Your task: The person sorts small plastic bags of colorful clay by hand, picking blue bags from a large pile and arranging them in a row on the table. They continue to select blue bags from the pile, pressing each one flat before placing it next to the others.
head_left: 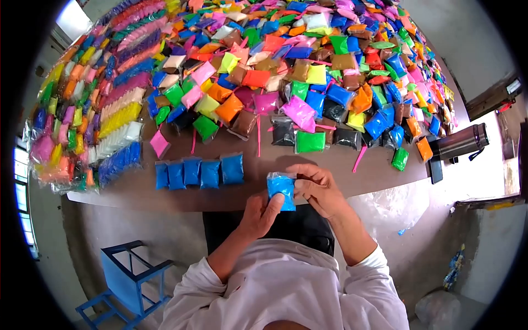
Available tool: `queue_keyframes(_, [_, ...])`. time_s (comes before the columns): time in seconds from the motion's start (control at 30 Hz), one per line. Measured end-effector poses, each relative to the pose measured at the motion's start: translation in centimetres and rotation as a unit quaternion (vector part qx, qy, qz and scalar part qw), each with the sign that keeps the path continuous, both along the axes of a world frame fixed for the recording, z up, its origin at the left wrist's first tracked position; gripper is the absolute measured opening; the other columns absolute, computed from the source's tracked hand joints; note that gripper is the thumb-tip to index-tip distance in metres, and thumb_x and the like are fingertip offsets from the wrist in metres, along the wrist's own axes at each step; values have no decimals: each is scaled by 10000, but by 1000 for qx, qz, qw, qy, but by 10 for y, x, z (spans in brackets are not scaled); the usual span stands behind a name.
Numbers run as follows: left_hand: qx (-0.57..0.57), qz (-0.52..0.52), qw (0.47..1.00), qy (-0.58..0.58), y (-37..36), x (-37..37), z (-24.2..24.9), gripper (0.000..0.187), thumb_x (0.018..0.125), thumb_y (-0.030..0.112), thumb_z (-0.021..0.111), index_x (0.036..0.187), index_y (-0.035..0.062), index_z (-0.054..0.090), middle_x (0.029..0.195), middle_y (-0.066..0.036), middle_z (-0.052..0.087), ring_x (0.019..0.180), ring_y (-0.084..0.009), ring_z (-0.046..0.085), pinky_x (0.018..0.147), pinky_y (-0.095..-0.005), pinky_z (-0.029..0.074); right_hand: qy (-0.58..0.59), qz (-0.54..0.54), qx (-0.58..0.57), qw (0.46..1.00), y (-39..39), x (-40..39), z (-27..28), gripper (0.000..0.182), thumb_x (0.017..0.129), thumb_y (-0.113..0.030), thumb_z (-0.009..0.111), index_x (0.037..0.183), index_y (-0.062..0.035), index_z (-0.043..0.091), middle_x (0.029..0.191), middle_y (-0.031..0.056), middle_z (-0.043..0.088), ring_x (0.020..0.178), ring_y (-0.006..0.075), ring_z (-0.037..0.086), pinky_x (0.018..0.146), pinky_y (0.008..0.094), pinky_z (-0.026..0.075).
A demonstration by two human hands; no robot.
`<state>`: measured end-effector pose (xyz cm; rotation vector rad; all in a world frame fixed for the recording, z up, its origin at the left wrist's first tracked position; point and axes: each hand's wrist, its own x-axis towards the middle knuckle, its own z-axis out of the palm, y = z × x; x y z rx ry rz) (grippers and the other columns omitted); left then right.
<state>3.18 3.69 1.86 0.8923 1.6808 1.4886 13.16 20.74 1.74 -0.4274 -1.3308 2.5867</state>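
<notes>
A small clear bag filled with blue material [280, 186] is held upright just off the table's near edge. My left hand [260, 213] grips its lower part, with the thumb pressed across the front. My right hand [320, 190] is at the bag's upper right edge, thumb and fingers closed on it. To the left, several similar blue bags [192, 171] lie side by side in a row on the brown table [242, 144].
A large heap of colourful bags [324, 71] covers the table's far side. Sorted stacks in clear wrapping [124, 118] fill the left. Pink plastic sticks [359, 159] lie around. A steel flask [459, 143] and a dark phone-like object [435, 170] sit at right. Below left stands a blue stool [122, 280].
</notes>
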Motion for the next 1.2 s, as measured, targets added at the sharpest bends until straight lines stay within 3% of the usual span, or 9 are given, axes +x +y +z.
queue_keyframes(0.07, [20, -5, 1000, -8, -2, -1, -3, 451, 1015, 457, 493, 942, 29, 619, 763, 2, 580, 704, -71, 521, 623, -245, 427, -26, 2, -40, 999, -6, 5, -3, 311, 934, -158, 683, 1200, -3, 634, 970, 32, 693, 860, 92, 635, 735, 254, 524])
queue_keyframes(0.17, [76, -9, 997, 0, -1, -4, -7, 423, 1030, 401, 483, 1059, 11, 644, 794, -78, 635, 717, -159, 588, 676, -312, 482, -54, 21, -33, 998, -13, 8, 1, 264, 937, -133, 673, 1152, 17, 644, 883, 32, 687, 745, 87, 640, 648, 230, 524])
queue_keyframes(0.23, [69, -26, 996, 51, -5, -7, -5, 416, 1031, 390, 489, 1104, 6, 631, 847, -94, 641, 760, -169, 603, 725, -313, 499, -60, 44, 96, 993, -19, 8, 5, 225, 937, -147, 682, 1097, 11, 672, 878, 20, 679, 745, 70, 605, 652, 221, 492])
queue_keyframes(0.33, [79, -22, 994, 75, -5, -7, -4, 397, 1019, 382, 520, 1123, 12, 620, 863, -104, 641, 749, -180, 605, 710, -313, 502, -47, 17, 161, 986, -24, 5, 14, 180, 941, -156, 685, 1034, -3, 690, 842, -29, 634, 775, 43, 547, 678, 217, 461])
queue_keyframes(0.57, [83, -36, 993, 78, -4, -7, -10, 334, 979, 338, 608, 1078, 21, 635, 872, -117, 640, 733, -185, 607, 676, -313, 502, -65, -56, 198, 976, -29, 12, 8, 188, 936, -160, 696, 1044, -6, 690, 900, -17, 647, 799, 47, 546, 690, 215, 453])
queue_keyframes(0.73, [100, -12, 990, 103, 0, -4, -4, 273, 962, 294, 633, 1005, 25, 642, 840, -112, 632, 711, -208, 616, 657, -324, 503, -86, -122, 115, 982, -32, 12, 23, 184, 938, -128, 684, 1072, -1, 689, 866, -8, 640, 782, 72, 569, 665, 221, 469])
queue_keyframes(0.83, [94, -17, 989, 113, 0, -5, -9, 265, 949, 291, 650, 999, 30, 646, 810, -111, 617, 692, -214, 604, 644, -325, 494, -46, -96, 211, 972, -24, 17, 19, 190, 939, -115, 679, 1078, 13, 689, 879, 8, 636, 799, 78, 581, 671, 218, 475])
queue_keyframes(1.07, [94, -11, 991, 99, 0, -3, -6, 284, 912, 289, 697, 963, 16, 637, 751, -112, 578, 623, -227, 537, 585, -334, 454, -48, -45, 248, 967, -24, 21, 30, 167, 916, -69, 695, 1056, 21, 691, 895, 10, 612, 803, 72, 590, 685, 214, 476])
queue_keyframes(1.2, [18, -42, 992, 121, -4, -4, -6, 272, 918, 271, 691, 941, 4, 648, 837, -104, 608, 710, -203, 580, 653, -309, 474, -49, -41, 258, 964, -25, 25, 31, 150, 887, -46, 721, 1031, -7, 702, 879, 5, 616, 782, 63, 583, 670, 210, 464])
